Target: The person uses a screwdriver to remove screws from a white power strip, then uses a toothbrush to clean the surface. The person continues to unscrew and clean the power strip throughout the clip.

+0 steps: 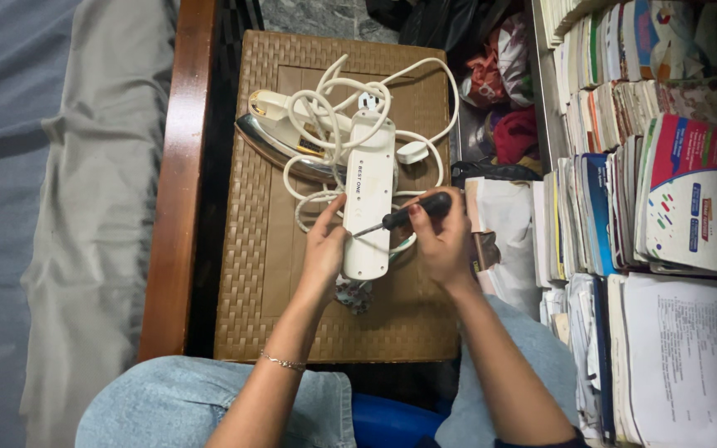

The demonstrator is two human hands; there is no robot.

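Observation:
A white power strip point(368, 178) lies lengthwise on a brown woven stool top point(267, 274), its white cable point(325, 99) looped over a clothes iron point(280, 141) behind it. My left hand point(323, 249) presses the strip's near left edge. My right hand point(441, 236) grips a black-handled screwdriver point(412, 211), whose metal tip rests on the strip's near half. A white plug point(412, 152) lies to the strip's right.
Stacks of books and papers point(649, 191) fill the right side. A wooden bed frame point(178, 166) with grey bedding point(85, 207) runs along the left. Bags and cloth point(504, 75) lie beyond the stool. My denim-clad knees point(201, 406) are below.

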